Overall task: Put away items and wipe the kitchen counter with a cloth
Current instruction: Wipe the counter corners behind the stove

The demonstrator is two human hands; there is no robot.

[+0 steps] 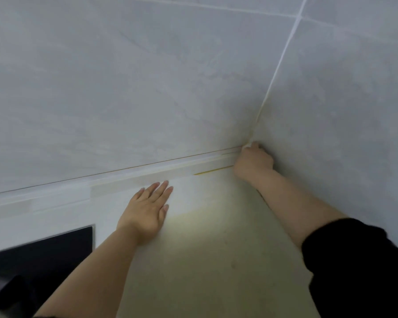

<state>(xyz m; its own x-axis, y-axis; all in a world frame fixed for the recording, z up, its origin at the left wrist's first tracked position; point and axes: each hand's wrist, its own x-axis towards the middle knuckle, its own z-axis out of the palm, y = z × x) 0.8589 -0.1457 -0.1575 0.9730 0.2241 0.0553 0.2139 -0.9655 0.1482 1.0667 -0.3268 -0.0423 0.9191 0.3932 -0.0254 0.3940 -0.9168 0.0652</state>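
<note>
Grey marbled wall tiles point(147, 76) w/ white grout seam point(284, 53) in corner, black hob point(44, 253) bottom left

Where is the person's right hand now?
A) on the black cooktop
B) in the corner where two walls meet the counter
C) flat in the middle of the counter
B: the right hand reaches into the wall corner, gripping a bit of white cloth; the left hand lies flat on the counter.

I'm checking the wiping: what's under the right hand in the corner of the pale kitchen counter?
A small white wad of cloth pokes out past the right hand, pressed into the corner of the grey tiled walls. The hand covers the rest.
</note>
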